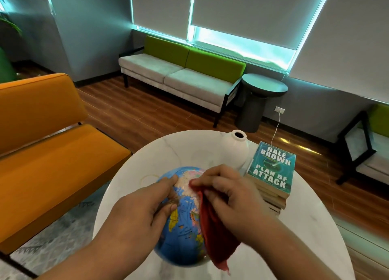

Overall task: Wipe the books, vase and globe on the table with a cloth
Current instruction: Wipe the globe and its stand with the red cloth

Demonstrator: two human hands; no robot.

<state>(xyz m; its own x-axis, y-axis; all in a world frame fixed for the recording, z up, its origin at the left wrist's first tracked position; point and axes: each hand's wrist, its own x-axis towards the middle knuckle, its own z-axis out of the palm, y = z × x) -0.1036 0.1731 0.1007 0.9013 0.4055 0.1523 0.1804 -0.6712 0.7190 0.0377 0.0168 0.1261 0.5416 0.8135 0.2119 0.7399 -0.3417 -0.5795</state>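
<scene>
One globe (185, 227) on round white counter (147, 157), near edge. Two hands on it: left hand (143, 206) grips globe's upper left side, fingers curled; right hand (229, 193) pinches one red cloth (214, 227) against globe top. One white vase (234, 148) behind. One stack of books (271, 174) just right of vase, exact count unclear.

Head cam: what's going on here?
A person is wiping the globe on the round white table. The left hand has a grip on the globe's side, steadying it, while the right hand holds a red cloth pressed near the globe's top. The white vase and the stack of books stand at the table's far side, with neither hand on them.
</scene>
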